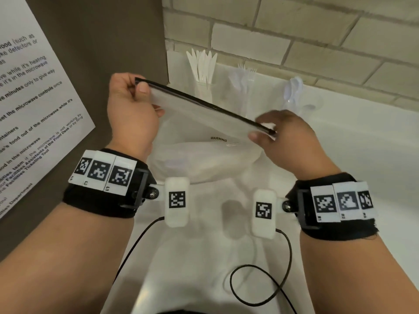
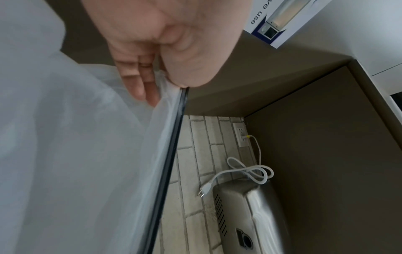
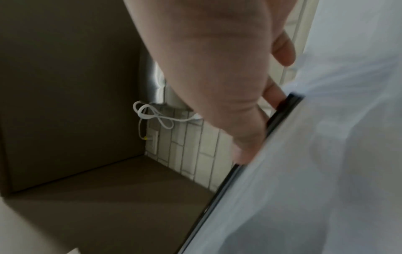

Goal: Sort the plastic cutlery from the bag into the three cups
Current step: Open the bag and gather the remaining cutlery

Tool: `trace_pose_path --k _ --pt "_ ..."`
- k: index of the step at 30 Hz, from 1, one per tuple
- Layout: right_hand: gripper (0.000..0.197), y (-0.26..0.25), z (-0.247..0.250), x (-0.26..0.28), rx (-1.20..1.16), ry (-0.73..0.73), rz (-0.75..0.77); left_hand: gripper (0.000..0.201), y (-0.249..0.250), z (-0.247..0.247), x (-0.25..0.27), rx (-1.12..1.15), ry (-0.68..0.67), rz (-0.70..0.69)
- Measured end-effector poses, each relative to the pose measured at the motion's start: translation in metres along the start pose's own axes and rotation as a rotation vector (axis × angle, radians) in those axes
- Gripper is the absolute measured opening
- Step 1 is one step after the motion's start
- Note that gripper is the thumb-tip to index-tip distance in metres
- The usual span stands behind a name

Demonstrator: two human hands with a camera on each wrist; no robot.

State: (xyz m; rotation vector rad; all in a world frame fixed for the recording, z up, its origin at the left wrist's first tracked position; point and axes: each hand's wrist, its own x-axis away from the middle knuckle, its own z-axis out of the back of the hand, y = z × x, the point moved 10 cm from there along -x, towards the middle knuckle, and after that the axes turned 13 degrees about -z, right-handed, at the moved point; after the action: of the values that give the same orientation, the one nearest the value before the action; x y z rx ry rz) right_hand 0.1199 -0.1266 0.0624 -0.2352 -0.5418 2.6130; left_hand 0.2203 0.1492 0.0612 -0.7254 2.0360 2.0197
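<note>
A frosted plastic zip bag [image 1: 204, 141] with a black zipper strip [image 1: 199, 102] is held up over the white counter. My left hand [image 1: 133, 98] pinches the bag's left top corner, thumb on the strip. My right hand [image 1: 269, 130] pinches the right end of the strip. In the left wrist view the bag [image 2: 87, 154] hangs below my left hand [image 2: 165, 80]; in the right wrist view my right hand [image 3: 256, 130] grips the strip [image 3: 250, 171]. Behind the bag stand three clear cups: knives [image 1: 203, 64], forks [image 1: 246, 74], spoons [image 1: 293, 89]. I cannot tell whether the bag holds anything.
A brown cabinet side [image 1: 102, 41] with a printed microwave notice [image 1: 29, 105] stands at the left. A brick wall [image 1: 294, 37] runs behind the cups. Black cables [image 1: 260, 284] lie on the counter [image 1: 362, 155] near me. A steel appliance [image 2: 250, 214] and white cord [image 2: 245, 171] sit farther back.
</note>
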Motion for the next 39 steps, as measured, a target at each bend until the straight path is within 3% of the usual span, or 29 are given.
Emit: trace_pose_path --k 2,5,9,12,13,15,20,24,27,29,30,32,33,35,37,39 --pt "0.04 -0.031 -0.003 0.0 -0.12 -0.035 0.087 0.021 0.006 -0.008 0.001 0.04 -0.041 -0.025" --pt "0.026 -0.058 -0.015 -0.006 -0.194 -0.091 0.117 0.009 0.013 -0.016 0.005 0.134 -0.059 -0.04" --pt "0.01 -0.06 -0.031 -0.008 -0.503 -0.179 -0.031 0.061 -0.003 -0.009 0.014 -0.004 0.004 0.119" --pt "0.009 -0.056 -0.044 -0.001 -0.777 -0.243 -0.146 0.062 -0.023 -0.04 0.042 -0.007 -0.309 0.422" --pt "0.01 -0.057 -0.048 0.003 -0.842 -0.285 -0.167 0.055 -0.023 -0.05 0.052 0.029 -0.398 0.46" --pt "0.013 -0.061 -0.052 0.011 -0.924 -0.36 -0.188 0.034 -0.016 -0.057 0.056 0.064 -0.426 0.396" --pt "0.008 -0.045 -0.052 0.013 -0.999 -0.395 -0.329 0.018 -0.004 -0.063 0.054 0.277 -0.396 0.407" --pt "0.011 -0.018 -0.044 0.003 -1.051 -0.231 -0.443 0.027 -0.009 -0.064 0.057 0.472 -0.335 0.57" --pt "0.034 -0.03 -0.059 0.008 -0.92 -0.396 -0.355 0.038 -0.002 -0.069 0.059 0.675 -0.3 0.658" --pt "0.029 -0.039 -0.07 0.022 -0.742 -0.534 -0.334 0.042 0.002 -0.071 0.057 0.718 -0.317 0.612" --pt "0.019 -0.036 -0.072 0.023 -0.78 -0.546 -0.38 0.047 0.0 -0.068 0.056 0.696 -0.31 0.588" --pt "0.015 -0.028 -0.073 0.022 -1.084 -0.58 -0.564 0.06 -0.012 -0.057 0.055 0.45 -0.329 0.521" --pt "0.017 -0.028 -0.073 0.023 -1.266 -0.604 -0.641 0.056 -0.018 -0.051 0.055 0.266 -0.368 0.478" --pt "0.02 -0.032 -0.071 0.024 -1.489 -0.676 -0.705 0.028 -0.022 -0.043 0.052 -0.012 -0.422 0.397" --pt "0.031 -0.038 -0.066 0.026 -1.459 -0.736 -0.629 0.009 -0.015 -0.036 0.045 -0.071 -0.355 0.329" --pt "0.037 -0.04 -0.064 0.029 -1.175 -0.731 -0.504 0.008 -0.012 -0.028 0.034 -0.046 -0.238 0.317"
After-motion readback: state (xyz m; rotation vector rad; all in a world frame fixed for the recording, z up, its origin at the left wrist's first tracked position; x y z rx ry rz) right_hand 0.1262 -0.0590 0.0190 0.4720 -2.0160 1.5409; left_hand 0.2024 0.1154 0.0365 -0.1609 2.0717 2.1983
